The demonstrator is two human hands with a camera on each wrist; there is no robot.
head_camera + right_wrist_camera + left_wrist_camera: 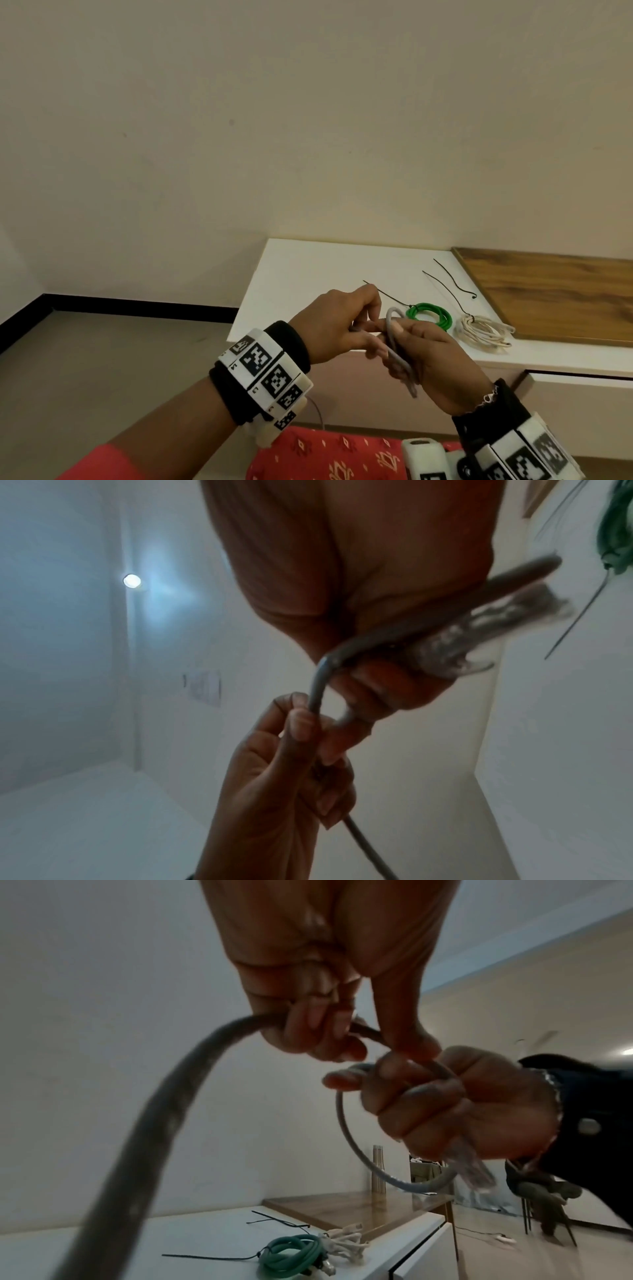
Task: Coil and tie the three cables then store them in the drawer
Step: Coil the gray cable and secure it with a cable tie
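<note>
A grey cable is held in the air in front of the white cabinet top. My right hand grips a small loop of it, with its clear plug sticking out below the fist. My left hand pinches the running length just beside the loop; the rest of the grey cable trails down past the left wrist. On the cabinet top lie a green coil with a black zip tie on it and a white coil, also tied.
One loose black zip tie lies behind the coils. A wooden board covers the cabinet's right part. A drawer front sits below the top at right. Grey floor and black skirting are at left. A metal bottle stands far off.
</note>
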